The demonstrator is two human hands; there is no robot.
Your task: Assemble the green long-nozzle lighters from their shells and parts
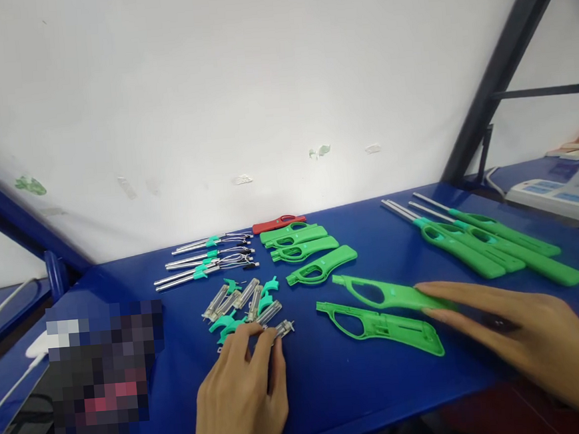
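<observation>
Nearest, the left hand [245, 387] bends over the near edge of a small pile, its fingertips down among the parts; I cannot tell whether they pinch anything. The right hand [523, 325] has the broad end of a smooth green half [393, 294] between its thumb and fingers. That piece lies outer face up on the blue table [354, 399], just beyond an open green half [381, 330], whose ribs and channel face upward.

The step in hand looks like picking out a small part while the two halves lie side by side, the hollow one bare inside. The pile mixes clear tubes [249, 292] with teal triggers [269, 287], close-set and partly overlapping — so taking one would seem to call for a narrow pinch that leaves its neighbours alone. The right hand's hold, judging by its place at the very end, need only be light.

Farther back, behind the pile, metal rods [174, 277] with thin wires lie in sets. Green handles [340, 258] lie in a row beside them, a red handle [273, 227] behind these near the wall [278, 77]. To the right lie long lighters [487, 255] — rods already fitted to their green bodies.
</observation>
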